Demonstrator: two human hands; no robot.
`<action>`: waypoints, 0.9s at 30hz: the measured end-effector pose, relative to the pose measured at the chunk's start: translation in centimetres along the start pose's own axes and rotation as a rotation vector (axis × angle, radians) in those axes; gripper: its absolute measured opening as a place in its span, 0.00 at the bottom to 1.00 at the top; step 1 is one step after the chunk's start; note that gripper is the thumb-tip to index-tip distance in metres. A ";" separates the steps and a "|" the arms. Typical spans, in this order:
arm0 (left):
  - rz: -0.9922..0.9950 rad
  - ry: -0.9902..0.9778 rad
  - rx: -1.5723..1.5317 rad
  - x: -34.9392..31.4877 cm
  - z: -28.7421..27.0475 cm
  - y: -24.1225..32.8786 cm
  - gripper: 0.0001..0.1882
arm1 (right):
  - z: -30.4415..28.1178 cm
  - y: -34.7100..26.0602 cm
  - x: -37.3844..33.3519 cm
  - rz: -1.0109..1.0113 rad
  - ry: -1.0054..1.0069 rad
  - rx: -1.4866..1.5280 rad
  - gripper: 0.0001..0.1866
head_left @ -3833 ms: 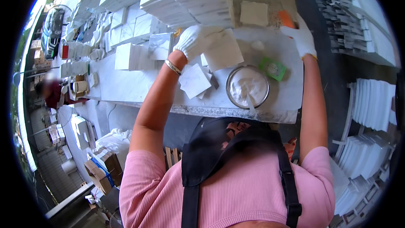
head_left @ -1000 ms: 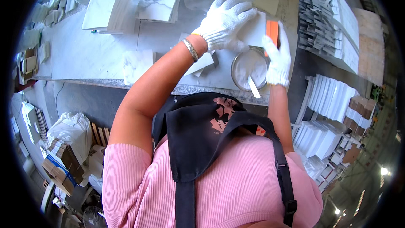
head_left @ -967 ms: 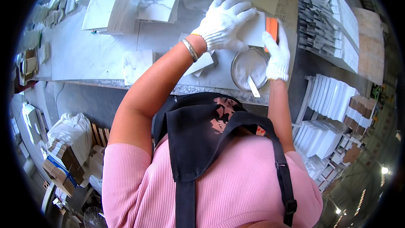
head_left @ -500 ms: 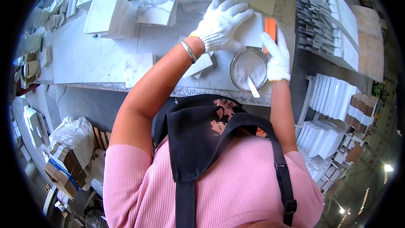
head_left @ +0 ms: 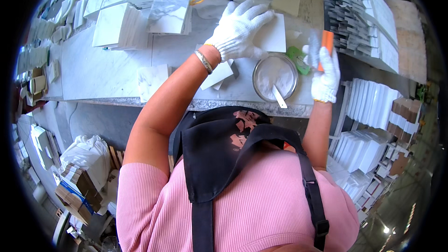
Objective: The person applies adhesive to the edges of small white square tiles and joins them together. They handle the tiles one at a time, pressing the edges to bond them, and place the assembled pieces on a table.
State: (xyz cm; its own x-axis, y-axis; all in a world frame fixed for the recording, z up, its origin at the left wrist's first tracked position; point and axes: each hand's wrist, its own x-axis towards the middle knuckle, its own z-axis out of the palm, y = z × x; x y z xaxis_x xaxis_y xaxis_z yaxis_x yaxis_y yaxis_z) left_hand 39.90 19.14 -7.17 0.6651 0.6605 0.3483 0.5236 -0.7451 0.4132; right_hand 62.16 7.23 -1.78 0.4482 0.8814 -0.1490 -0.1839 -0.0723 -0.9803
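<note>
My left hand, in a white knit glove, lies with fingers spread over the left part of a white tile. At the table's right edge my gloved right hand grips a scraper with an orange strip and a grey, motion-blurred blade. Between the two hands, nearer me, sits a round bowl of white paste with a white spatula leaning out over its near rim. A flat green piece lies between the bowl and my right hand.
Marble tile stacks stand at the back left, beside a shorter stack. Loose tiles lie near the front edge. A beige piece rests behind the white tile. Dense piles of strips rise beyond the table's right side.
My right hand has moved right and toward me with the scraper, away from the white tile. The green piece now shows. My left hand stays spread on the tile.
</note>
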 end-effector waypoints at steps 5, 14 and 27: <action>-0.009 -0.034 0.023 0.1 -0.2 0.3 0.49 | -2.0 -0.9 0.9 -0.045 0.001 -0.046 0.26; -0.005 -0.049 0.022 0.1 -0.2 0.2 0.51 | 4.4 3.7 0.2 0.037 0.028 -0.149 0.32; 0.019 -0.012 0.016 0.2 0.2 0.2 0.48 | 2.6 6.1 2.5 0.207 -0.013 -0.052 0.32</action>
State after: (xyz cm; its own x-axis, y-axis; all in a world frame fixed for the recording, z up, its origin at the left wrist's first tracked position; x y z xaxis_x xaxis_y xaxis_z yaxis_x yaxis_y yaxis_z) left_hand 40.18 19.12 -7.18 0.6813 0.6449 0.3462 0.5191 -0.7592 0.3926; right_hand 59.92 10.20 -7.76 0.3946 0.8511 -0.3463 -0.2253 -0.2757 -0.9345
